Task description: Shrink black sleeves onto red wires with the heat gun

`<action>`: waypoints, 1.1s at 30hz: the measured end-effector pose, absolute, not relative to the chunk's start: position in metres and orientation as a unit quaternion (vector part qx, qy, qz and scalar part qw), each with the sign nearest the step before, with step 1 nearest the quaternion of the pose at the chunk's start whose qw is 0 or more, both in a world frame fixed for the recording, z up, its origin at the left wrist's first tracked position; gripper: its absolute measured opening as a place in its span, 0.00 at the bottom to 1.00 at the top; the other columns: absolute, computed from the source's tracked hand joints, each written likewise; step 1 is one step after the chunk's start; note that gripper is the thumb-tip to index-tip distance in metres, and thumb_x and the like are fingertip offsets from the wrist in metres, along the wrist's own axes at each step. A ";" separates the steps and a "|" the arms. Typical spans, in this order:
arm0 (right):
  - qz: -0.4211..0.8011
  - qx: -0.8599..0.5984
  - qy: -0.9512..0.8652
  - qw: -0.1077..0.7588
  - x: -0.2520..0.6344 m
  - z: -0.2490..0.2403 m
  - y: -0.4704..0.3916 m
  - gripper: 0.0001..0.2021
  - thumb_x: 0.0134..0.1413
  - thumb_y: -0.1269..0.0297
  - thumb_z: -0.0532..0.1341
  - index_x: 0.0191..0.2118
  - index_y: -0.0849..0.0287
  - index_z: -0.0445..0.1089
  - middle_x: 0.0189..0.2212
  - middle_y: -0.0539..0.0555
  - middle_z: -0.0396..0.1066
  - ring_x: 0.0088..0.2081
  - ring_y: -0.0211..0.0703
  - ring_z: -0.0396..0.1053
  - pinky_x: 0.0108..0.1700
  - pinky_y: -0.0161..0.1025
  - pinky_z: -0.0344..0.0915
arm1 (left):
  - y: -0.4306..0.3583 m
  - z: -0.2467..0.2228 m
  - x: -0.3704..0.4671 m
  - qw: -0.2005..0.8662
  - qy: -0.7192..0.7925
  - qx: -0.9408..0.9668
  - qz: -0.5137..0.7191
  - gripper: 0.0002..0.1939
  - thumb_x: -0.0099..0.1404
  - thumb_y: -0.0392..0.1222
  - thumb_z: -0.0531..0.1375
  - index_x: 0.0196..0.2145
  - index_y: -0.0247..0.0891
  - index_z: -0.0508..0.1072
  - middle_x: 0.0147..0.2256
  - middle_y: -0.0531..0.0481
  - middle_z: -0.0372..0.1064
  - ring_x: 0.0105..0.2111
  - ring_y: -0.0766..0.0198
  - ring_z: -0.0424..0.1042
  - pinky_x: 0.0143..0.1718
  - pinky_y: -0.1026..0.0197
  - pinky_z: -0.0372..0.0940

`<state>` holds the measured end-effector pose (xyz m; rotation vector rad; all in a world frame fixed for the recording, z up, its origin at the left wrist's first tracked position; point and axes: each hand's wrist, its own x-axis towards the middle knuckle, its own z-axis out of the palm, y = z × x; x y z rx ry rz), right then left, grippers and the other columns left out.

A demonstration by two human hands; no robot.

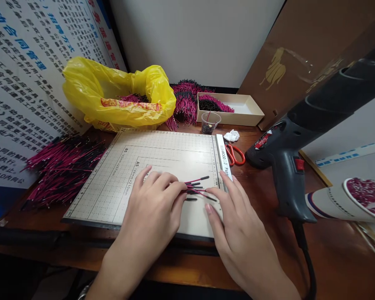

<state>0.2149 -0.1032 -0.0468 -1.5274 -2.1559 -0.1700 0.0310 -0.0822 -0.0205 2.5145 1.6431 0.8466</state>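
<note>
Short magenta wires with black sleeved ends fan out to the right over a paper trimmer board. My left hand has its thumb and fingers closed around the left part of the small bunch, which they hide. My right hand rests over the board's right side with thumb and fingers apart. Its index fingertip is close to the tips of the wires; whether it touches one I cannot tell. One black end lies a little below the rest of the bunch.
A large pile of wires lies at the left. Behind stand a yellow plastic bag, a shallow box and a clear cup. Red-handled scissors, a heat gun and a tipped paper cup are on the right.
</note>
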 end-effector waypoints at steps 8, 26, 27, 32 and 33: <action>-0.062 -0.546 -0.792 0.265 0.216 -0.047 -0.102 0.09 0.69 0.62 0.53 0.49 0.59 0.65 0.62 0.65 0.66 0.63 0.61 0.66 0.53 0.55 0.73 | -0.083 -0.016 0.029 -0.001 0.524 0.805 0.278 0.09 0.72 0.32 0.58 0.35 0.42 0.73 0.35 0.55 0.77 0.38 0.57 0.73 0.68 0.34 0.40; -0.018 -0.447 -0.843 0.299 0.224 -0.041 -0.104 0.08 0.65 0.76 0.55 0.45 0.56 0.64 0.64 0.61 0.59 0.70 0.55 0.50 0.65 0.59 0.58 | -0.102 -0.024 0.018 0.161 0.478 0.786 0.358 0.09 0.72 0.32 0.60 0.41 0.48 0.74 0.35 0.61 0.76 0.38 0.63 0.70 0.55 0.53 0.50; -0.019 -0.442 -0.846 0.298 0.224 -0.041 -0.104 0.08 0.65 0.76 0.55 0.45 0.56 0.63 0.64 0.62 0.59 0.71 0.55 0.50 0.65 0.60 0.58 | -0.102 -0.024 0.018 0.172 0.475 0.783 0.363 0.09 0.72 0.32 0.60 0.40 0.47 0.74 0.35 0.61 0.76 0.37 0.63 0.69 0.51 0.53 0.51; 0.011 -0.418 -0.860 0.293 0.226 -0.040 -0.104 0.11 0.62 0.77 0.56 0.45 0.55 0.63 0.65 0.61 0.56 0.72 0.55 0.47 0.66 0.61 0.57 | -0.102 -0.019 0.017 0.248 0.448 0.781 0.357 0.10 0.73 0.31 0.58 0.36 0.45 0.72 0.31 0.61 0.73 0.34 0.64 0.66 0.40 0.54 0.51; 0.014 -0.414 -0.861 0.295 0.226 -0.039 -0.104 0.11 0.62 0.78 0.56 0.45 0.55 0.63 0.65 0.61 0.56 0.72 0.54 0.47 0.66 0.61 0.57 | -0.102 -0.019 0.018 0.260 0.445 0.779 0.357 0.10 0.73 0.32 0.58 0.35 0.44 0.72 0.31 0.61 0.72 0.33 0.65 0.66 0.40 0.54 0.51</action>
